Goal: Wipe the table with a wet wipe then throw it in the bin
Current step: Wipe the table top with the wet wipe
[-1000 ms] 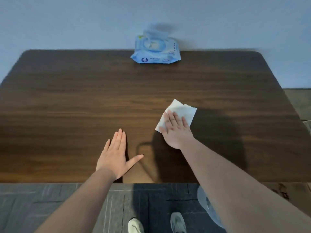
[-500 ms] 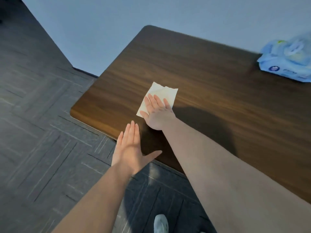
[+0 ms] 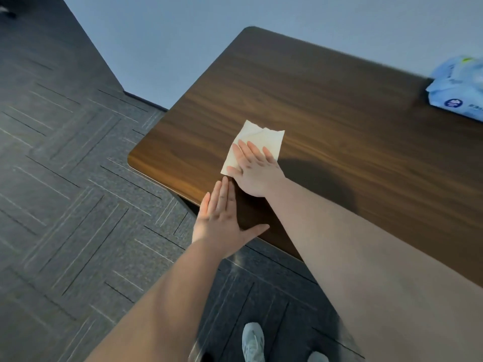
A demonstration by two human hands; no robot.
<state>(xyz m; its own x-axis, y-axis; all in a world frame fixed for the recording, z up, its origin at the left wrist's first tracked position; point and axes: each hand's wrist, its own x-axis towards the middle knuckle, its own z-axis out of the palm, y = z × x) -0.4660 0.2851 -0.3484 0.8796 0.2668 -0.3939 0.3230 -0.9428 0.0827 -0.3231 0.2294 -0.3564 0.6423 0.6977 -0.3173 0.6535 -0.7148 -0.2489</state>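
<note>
A white wet wipe (image 3: 262,137) lies flat on the dark wooden table (image 3: 339,113), near its left front corner. My right hand (image 3: 254,171) presses down on the wipe's near half with the fingers spread flat over it. My left hand (image 3: 222,221) rests open, palm down, at the table's front edge just below the right hand, its fingertips almost touching the right hand. It holds nothing. No bin is in view.
A blue pack of wet wipes (image 3: 460,87) lies at the far right of the table, against the pale wall. Dark grey carpet tiles (image 3: 78,205) cover the floor left of and in front of the table. My shoes (image 3: 253,340) show at the bottom.
The view has swung left, so the table's left corner and the floor now show. My right hand has slid the wipe toward the left end of the table. My left hand followed along the front edge.
</note>
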